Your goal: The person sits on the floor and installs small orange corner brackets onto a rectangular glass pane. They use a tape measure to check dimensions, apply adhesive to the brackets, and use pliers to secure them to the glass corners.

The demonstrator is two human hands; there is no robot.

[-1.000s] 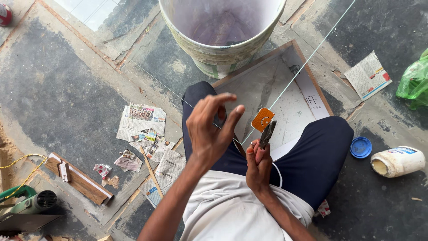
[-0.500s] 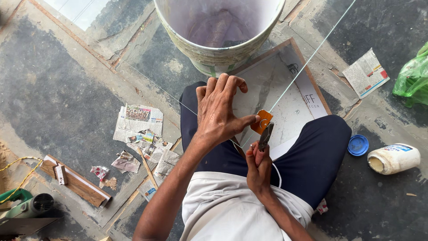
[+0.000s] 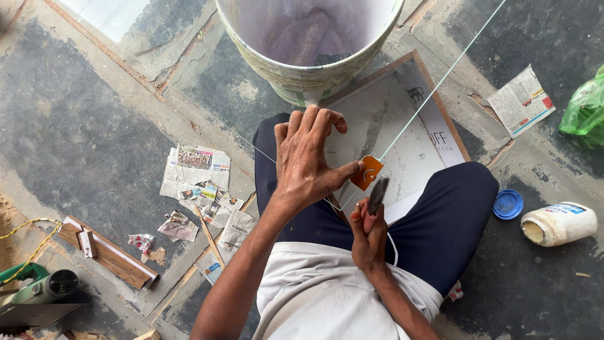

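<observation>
I sit on the floor with my knees spread. My left hand (image 3: 308, 160) is held over my lap, fingers fanned, its thumb pressing a small orange tag (image 3: 367, 172). A thin pale string (image 3: 434, 88) runs taut from the tag up to the far right; another thin strand (image 3: 220, 123) leads off to the upper left. My right hand (image 3: 368, 236) sits just below the tag, closed around a small dark metal tool (image 3: 377, 194) that points up at the tag.
A large pale bucket (image 3: 308, 79) stands just ahead. A framed board (image 3: 434, 129) lies under my legs. Newspaper scraps (image 3: 195, 170), a wooden strip (image 3: 107, 252) and a green power tool (image 3: 38, 286) lie left. A white jar (image 3: 560, 223), blue lid (image 3: 508, 204), green bag (image 3: 585, 107) lie right.
My left hand has come down from a raised pinch and spread out, its thumb now on the orange tag. My right hand has stayed in place with the tool.
</observation>
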